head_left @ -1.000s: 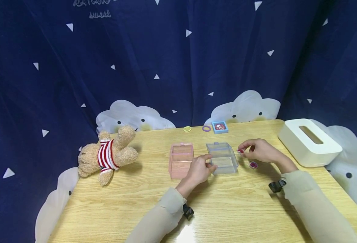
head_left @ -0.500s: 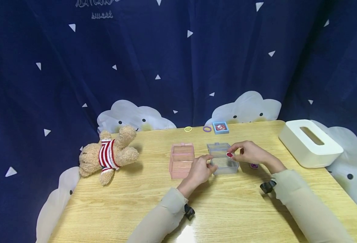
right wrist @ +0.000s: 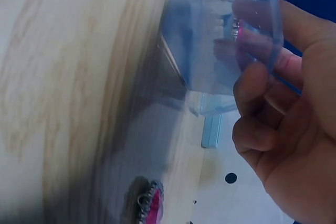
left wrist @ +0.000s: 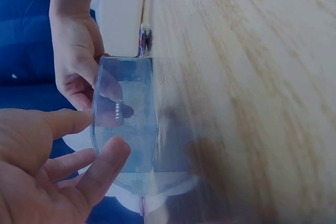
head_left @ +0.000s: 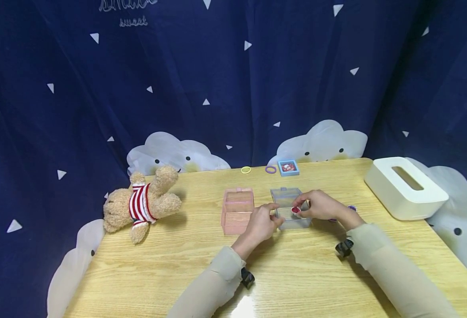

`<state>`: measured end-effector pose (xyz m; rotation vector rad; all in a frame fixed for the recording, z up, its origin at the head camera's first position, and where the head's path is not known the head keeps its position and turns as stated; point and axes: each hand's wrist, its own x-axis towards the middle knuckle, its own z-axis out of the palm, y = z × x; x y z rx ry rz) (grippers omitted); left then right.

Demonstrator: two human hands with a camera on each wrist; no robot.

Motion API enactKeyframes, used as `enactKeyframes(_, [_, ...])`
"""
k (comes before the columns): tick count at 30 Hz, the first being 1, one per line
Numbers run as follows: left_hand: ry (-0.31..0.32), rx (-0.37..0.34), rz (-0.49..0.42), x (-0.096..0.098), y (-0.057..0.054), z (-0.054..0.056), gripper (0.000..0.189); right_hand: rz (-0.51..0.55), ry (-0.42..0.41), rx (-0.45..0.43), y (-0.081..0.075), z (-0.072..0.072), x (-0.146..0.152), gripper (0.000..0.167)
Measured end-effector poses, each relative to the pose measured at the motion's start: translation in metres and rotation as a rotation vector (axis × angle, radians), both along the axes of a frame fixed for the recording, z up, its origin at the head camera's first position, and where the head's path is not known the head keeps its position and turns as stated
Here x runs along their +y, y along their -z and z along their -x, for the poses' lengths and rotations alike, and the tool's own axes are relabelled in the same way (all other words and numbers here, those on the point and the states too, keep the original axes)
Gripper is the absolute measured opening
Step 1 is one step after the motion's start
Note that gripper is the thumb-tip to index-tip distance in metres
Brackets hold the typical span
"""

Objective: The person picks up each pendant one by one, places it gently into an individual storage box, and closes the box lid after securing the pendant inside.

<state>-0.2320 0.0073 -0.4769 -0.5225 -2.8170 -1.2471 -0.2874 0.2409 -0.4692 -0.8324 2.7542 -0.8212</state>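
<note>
My right hand [head_left: 321,206] pinches a small red gem charm with a silvery beaded rim [head_left: 295,210] between thumb and fingertips. The charm is inside the clear bluish plastic box [head_left: 294,224], whose lid lies back on the far side. In the right wrist view, the charm's pink edge [right wrist: 238,30] shows through the box wall. My left hand [head_left: 259,223] holds the box at its left front corner with index finger and thumb. A pink gem charm [right wrist: 153,205] lies on the table by my right hand, which partly hides it in the head view.
Left of the clear box stands an open pink plastic box [head_left: 237,221]. Behind are a yellow ring [head_left: 246,167], a purple ring [head_left: 271,166] and a small blue-framed box [head_left: 288,174]. A teddy bear [head_left: 142,205] lies at left; a white tissue box [head_left: 406,187] stands at right.
My right hand has lifted the red gem charm from the table, carried it left and lowered it into the clear box. My left hand has stayed at the box corner.
</note>
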Motion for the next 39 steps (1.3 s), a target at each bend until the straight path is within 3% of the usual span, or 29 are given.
enactKeyframes(12, [-0.008, -0.021, -0.004, 0.000, 0.001, 0.001, 0.047, -0.073, -0.029, 0.078, 0.008, 0.003, -0.008, 0.025])
enactKeyframes(23, [-0.009, -0.030, 0.013, 0.000, -0.002, 0.001, 0.047, -0.090, 0.008, 0.030, 0.006, 0.003, -0.008, 0.024])
enactKeyframes(30, [-0.016, -0.038, 0.020, 0.001, -0.003, 0.000, 0.046, -0.027, 0.070, 0.001, 0.001, 0.000, -0.002, 0.024])
enactKeyframes(39, [-0.020, 0.001, 0.011, 0.001, -0.001, -0.001, 0.046, 0.070, 0.120, 0.038, -0.009, -0.004, 0.017, 0.027])
